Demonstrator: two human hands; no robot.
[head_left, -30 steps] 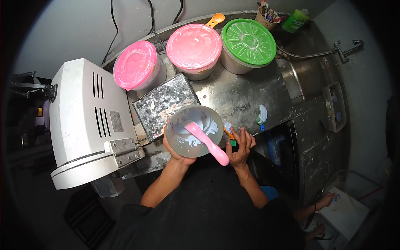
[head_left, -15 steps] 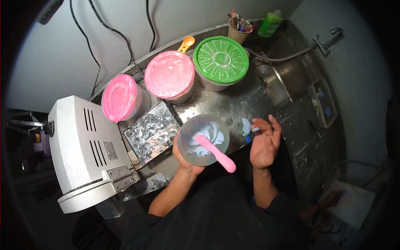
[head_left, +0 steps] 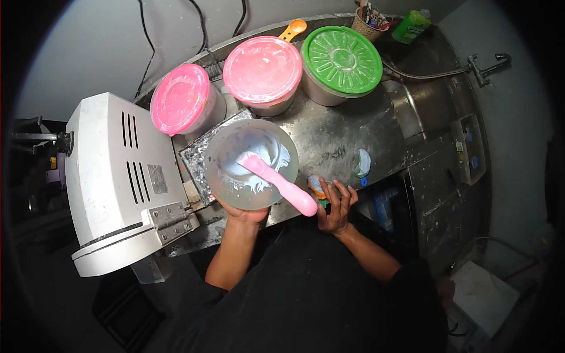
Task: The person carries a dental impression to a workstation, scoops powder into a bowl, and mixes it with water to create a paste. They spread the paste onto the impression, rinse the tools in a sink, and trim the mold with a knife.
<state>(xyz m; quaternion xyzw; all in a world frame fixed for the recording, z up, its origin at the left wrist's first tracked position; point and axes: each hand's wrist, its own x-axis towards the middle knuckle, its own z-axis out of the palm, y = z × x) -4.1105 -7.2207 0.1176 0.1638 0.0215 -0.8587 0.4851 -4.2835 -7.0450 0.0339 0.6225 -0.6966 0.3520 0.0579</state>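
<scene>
My left hand (head_left: 244, 213) cups a translucent mixing bowl (head_left: 286, 141) from below. Inside the bowl is a smooth pale-blue paste (head_left: 268, 154), and a pink spatula (head_left: 285, 188) rests in it, handle over the rim toward my right hand. My right hand (head_left: 338, 209) has its thumb and fingers around an orange-edged impression tray (head_left: 318, 187) with grey-blue filling and a green part below, at the counter's front edge. How firmly it is gripped is partly hidden. A second impression tray (head_left: 362, 165), pale-filled with a blue handle end, lies to the right.
Pink-lidded tubs (head_left: 263, 67) and a green-lidded tub (head_left: 342, 60) line the back, with an orange scoop (head_left: 293, 29). A white machine (head_left: 118, 182) stands left, beside a speckled block (head_left: 197, 156). Right are a sink (head_left: 406, 109) and tap (head_left: 485, 69).
My right hand has moved left and down, from beside the pale-filled tray to the orange-edged one. The bowl has shifted left and up. The whole view has shifted too.
</scene>
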